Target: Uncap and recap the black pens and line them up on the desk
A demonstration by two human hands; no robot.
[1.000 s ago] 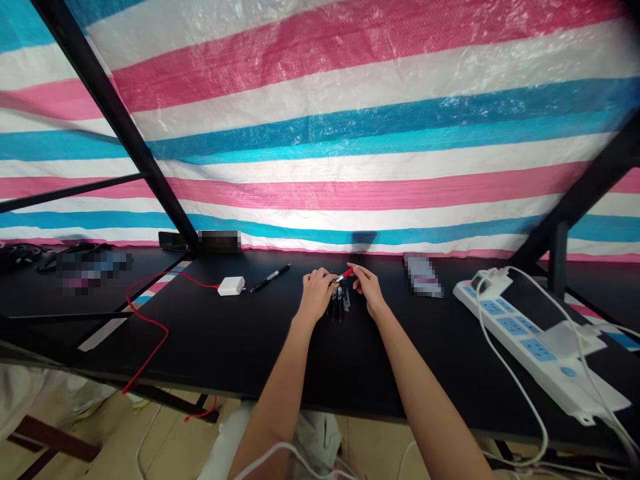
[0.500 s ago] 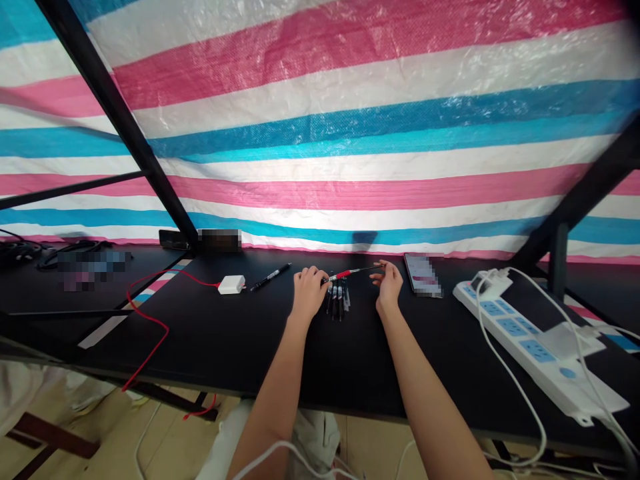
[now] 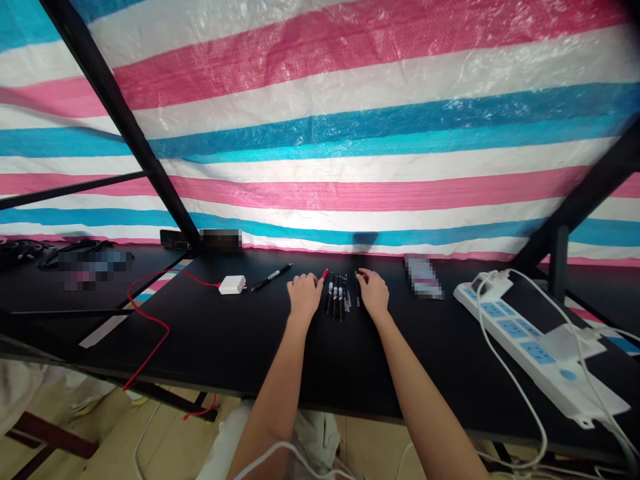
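Observation:
My left hand (image 3: 304, 293) is closed on a pen with a red end (image 3: 325, 274), which sticks out past the thumb; the fingers hide the rest. Between my hands several black pens (image 3: 335, 300) lie side by side on the black table, with thin slender sticks like pen refills (image 3: 347, 293) at their right. My right hand (image 3: 374, 292) pinches a thin dark pen refill (image 3: 357, 293) lying just right of that row, partly covered by the fingers. Another black pen (image 3: 271, 277) rests at an angle left of my left hand.
A white charger (image 3: 232, 285) with a red cable sits on the left. To the right are a phone (image 3: 424, 277), partly blurred, and a white power strip (image 3: 530, 347) with plugs and cables. Black frame bars (image 3: 120, 127) rise before a striped sheet (image 3: 350, 147).
My hands have come down and apart from the raised red-and-dark pen. The thin refill in my right hand has parted from the red piece and is now beside the row.

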